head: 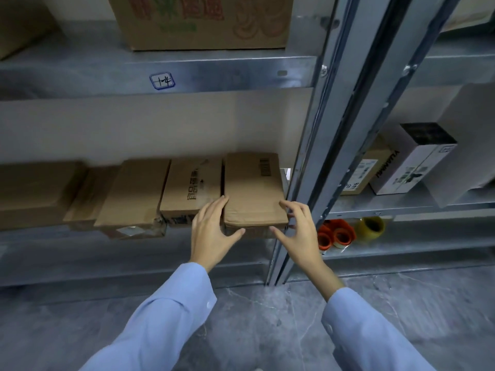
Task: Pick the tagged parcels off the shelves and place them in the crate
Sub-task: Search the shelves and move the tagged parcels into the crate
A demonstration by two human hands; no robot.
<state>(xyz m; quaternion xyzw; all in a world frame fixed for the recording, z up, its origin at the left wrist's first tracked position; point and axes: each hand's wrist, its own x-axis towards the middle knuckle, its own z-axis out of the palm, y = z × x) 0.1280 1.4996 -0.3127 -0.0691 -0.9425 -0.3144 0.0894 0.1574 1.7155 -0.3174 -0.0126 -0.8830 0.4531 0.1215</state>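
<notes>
A flat brown cardboard parcel [253,188] lies at the right end of a row of parcels on the middle metal shelf [80,236], against the upright post. My left hand [211,231] is at its front left corner, fingers spread, fingertips touching its left edge. My right hand [298,231] is at its front right corner, fingers apart, thumb under the front edge. Neither hand has closed on it. A second parcel [191,188] with black print lies just left of it. No crate is in view.
More brown parcels [134,194] fill the shelf to the left. A large printed carton [203,20] stands on the upper shelf, labelled 1-4 [162,81]. Grey uprights [321,129] divide the bays. To the right are white boxes [412,162] and tape rolls [337,234]. Grey floor lies below.
</notes>
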